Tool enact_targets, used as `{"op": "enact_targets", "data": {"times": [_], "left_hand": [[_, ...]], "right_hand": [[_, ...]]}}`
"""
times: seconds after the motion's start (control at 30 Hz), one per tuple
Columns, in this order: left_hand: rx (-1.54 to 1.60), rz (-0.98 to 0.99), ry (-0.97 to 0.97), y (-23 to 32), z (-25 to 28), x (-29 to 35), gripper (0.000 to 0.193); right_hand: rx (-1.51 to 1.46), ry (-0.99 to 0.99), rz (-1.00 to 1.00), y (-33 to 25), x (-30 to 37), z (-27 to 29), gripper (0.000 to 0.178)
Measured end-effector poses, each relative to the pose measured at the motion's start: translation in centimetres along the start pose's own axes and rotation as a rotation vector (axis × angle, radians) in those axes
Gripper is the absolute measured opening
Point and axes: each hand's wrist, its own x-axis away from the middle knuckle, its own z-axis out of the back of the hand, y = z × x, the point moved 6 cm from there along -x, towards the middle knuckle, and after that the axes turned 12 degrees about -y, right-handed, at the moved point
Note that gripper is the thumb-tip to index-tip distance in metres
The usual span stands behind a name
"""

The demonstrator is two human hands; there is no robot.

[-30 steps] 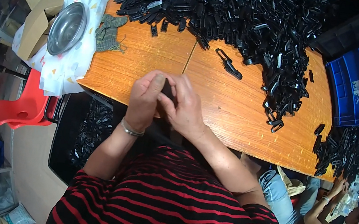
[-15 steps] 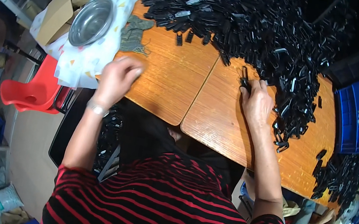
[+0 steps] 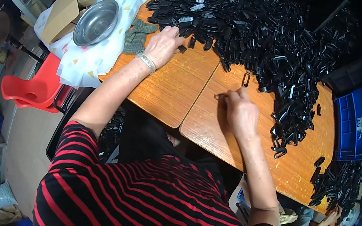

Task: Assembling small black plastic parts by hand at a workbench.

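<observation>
Our left hand [image 3: 162,46] touches a small black piece [image 3: 182,49]; our right hand [image 3: 241,112] curls near a black loop [image 3: 244,80]. We cannot tell whether either grips anything.

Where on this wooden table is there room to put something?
Bare wood shows between the left hand and right hand, and between the right forearm and the small black pile. The large black pile crowds the far side.

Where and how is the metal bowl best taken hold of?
Probably by the right rim of the metal bowl, coming from the side of the wooden table: the wide, open rim offers an edge to pinch, while the cardboard box crowds its left. The left hand is nearer.
</observation>
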Motion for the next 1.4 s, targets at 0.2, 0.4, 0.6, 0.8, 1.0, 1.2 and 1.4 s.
{"op": "enact_targets", "data": {"times": [0.2, 0.4, 0.6, 0.8, 1.0, 1.2, 1.4], "left_hand": [[0.29, 0.033, 0.003, 1.8, 0.1, 2.3, 0.021], [0.627, 0.122, -0.014, 2.9, -0.1, 4.6, 0.024], [0.697, 0.073, -0.01, 4.4, -0.3, 5.3, 0.025], [1.346, 0.128, -0.05, 5.7, -2.1, 5.7, 0.025], [1.749, 0.17, -0.114, 8.0, -1.9, 5.9, 0.026], [1.741, 0.11, -0.081, 9.1, -1.0, 6.1, 0.026], [1.759, 0.065, 0.022, 9.1, -1.3, 6.5, 0.027]], "right_hand": [[-0.006, -0.028, 0.015, 0.2, -1.0, -1.1, 0.01], [-0.043, -0.178, -0.04, 0.2, -0.7, -0.6, 0.016], [0.084, -0.278, -0.041, -0.8, -1.5, -0.8, 0.021], [-0.114, 0.053, -0.048, -0.9, -1.9, 1.6, 0.019], [-0.368, 0.231, 0.025, -2.6, -1.5, 1.9, 0.022], [-0.45, 0.247, 0.05, -4.1, -1.3, 1.4, 0.021], [-0.494, 0.26, 0.058, -4.3, -1.2, 0.9, 0.02]]}}
